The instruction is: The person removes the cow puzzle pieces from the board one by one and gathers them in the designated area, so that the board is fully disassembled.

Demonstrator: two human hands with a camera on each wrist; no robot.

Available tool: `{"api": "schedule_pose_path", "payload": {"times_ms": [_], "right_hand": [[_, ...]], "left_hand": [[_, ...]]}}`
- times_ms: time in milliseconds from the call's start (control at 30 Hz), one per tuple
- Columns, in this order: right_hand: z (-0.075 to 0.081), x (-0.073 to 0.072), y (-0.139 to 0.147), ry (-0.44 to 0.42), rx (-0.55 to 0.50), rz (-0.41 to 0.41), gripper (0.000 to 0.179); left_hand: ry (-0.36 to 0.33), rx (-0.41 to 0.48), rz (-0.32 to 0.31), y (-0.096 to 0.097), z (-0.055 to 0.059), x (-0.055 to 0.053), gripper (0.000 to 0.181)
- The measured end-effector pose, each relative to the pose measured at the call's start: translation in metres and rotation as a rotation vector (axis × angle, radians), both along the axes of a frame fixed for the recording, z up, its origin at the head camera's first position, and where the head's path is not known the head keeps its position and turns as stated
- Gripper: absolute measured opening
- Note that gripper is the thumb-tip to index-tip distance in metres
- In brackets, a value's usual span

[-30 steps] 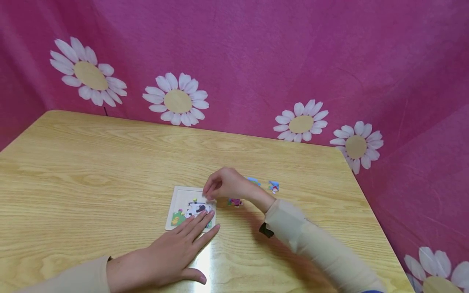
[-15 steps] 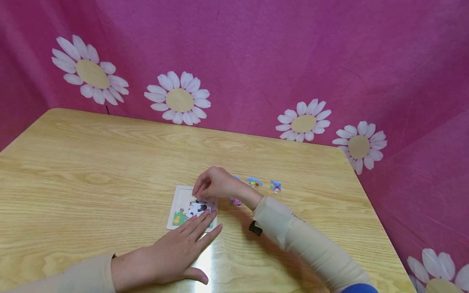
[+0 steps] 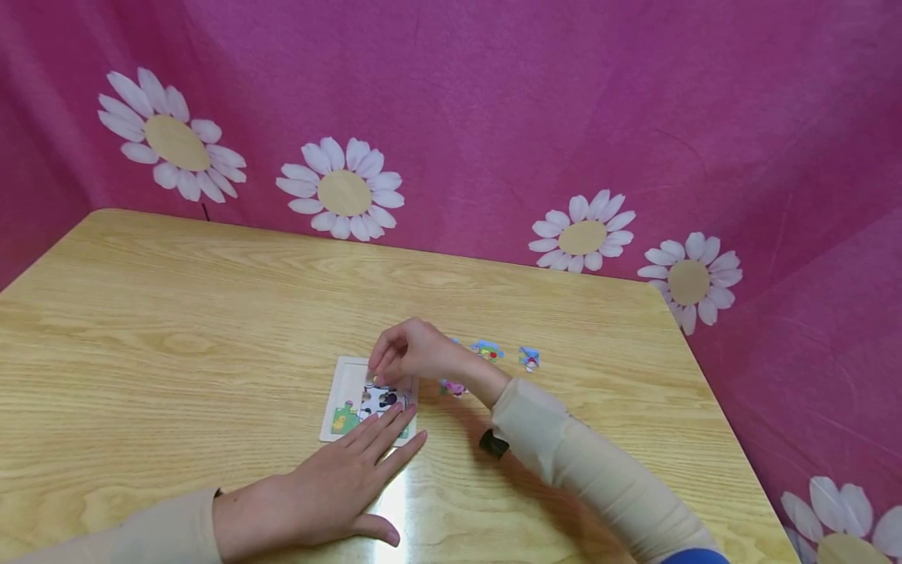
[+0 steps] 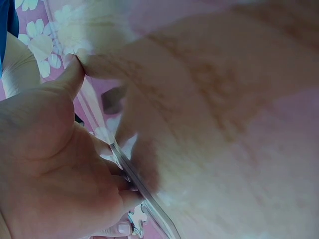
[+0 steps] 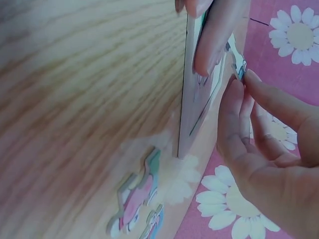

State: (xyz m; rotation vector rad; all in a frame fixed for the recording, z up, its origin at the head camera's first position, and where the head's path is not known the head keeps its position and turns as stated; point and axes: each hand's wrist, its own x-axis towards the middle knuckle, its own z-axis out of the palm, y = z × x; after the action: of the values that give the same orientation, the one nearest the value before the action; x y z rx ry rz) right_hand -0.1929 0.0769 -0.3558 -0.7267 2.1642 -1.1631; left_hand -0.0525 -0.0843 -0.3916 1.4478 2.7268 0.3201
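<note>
Right hand (image 3: 417, 352): has moved leftward across the board (image 3: 352, 380), thumb and fingers pinching a piece (image 5: 239, 70).
Left hand (image 3: 338, 487): fingers straight, resting on the board.
Piece: over the board, seemingly not yet seated.
Loose pieces (image 3: 530, 358): beside, on the table (image 3: 211, 329).

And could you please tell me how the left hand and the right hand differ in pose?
The left hand has its fingers stretched out; the right hand has its fingers curled. The left hand rests over the near part of the board, while the right hand pinches a piece. Both come from beige sleeves.
</note>
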Motion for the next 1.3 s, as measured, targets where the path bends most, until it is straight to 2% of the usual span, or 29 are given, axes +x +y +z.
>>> {"api": "schedule_pose_path", "payload": {"times_ms": [133,467,800,967,1167,1300], "right_hand": [[0.0,0.001,0.0,-0.045,-0.017,-0.013,0.012],[-0.002,0.009,0.0,-0.081,0.016,-0.005,0.01],[0.004,0.009,0.005,0.028,0.043,-0.008,0.007],[0.008,0.004,0.022,0.044,0.021,-0.029,0.006],[0.013,0.002,0.053,0.058,0.047,-0.091,0.004],[0.014,-0.001,0.076,0.084,0.069,-0.126,0.004]], "left_hand": [[-0.007,-0.004,0.0,0.0,0.001,0.0,0.095],[-0.017,-0.01,0.012,0.0,0.001,0.001,0.094],[0.007,-0.014,0.016,0.0,0.001,0.001,0.094],[0.016,-0.012,0.015,0.001,0.0,0.0,0.095],[-0.036,-0.016,0.018,0.002,0.003,0.0,0.095],[-0.041,-0.02,0.021,0.002,0.004,0.0,0.095]]}}
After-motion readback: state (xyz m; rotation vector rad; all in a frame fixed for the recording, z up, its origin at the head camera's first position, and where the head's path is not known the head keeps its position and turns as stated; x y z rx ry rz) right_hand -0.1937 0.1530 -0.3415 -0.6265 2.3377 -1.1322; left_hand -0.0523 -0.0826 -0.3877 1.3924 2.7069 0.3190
